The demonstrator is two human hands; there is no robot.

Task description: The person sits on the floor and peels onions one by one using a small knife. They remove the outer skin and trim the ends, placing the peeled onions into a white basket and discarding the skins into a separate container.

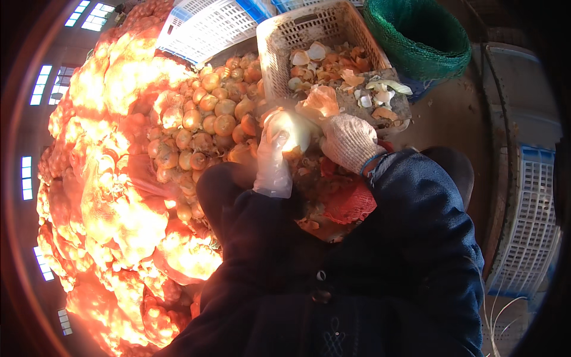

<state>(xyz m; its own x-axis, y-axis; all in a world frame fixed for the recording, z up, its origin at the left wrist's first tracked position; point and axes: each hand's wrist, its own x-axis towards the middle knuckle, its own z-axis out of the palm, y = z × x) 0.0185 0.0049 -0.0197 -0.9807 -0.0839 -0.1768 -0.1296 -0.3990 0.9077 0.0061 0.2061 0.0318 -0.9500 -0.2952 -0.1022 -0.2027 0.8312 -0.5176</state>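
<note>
A pale, peeled onion (295, 132), glaring in the sunlight, rests in my left hand (273, 154), which wears a thin translucent glove. Close by on the right is my right hand (350, 139), in a white knitted work glove with its fingers curled. Whatever may be inside that fist is hidden. A loose piece of orange-brown onion skin (319, 103) shows just beyond the two hands. Unpeeled onions (218, 114) lie heaped to the left of the peeled one.
Ahead stands a plastic crate (272, 58) holding onion skins (330, 62). Scraps lie on a board (357, 109) at its near end. A green mesh bag (419, 49) lines a bin. Stacked net sacks of onions (120, 214) fill the left. Red netting (350, 203) lies between my knees.
</note>
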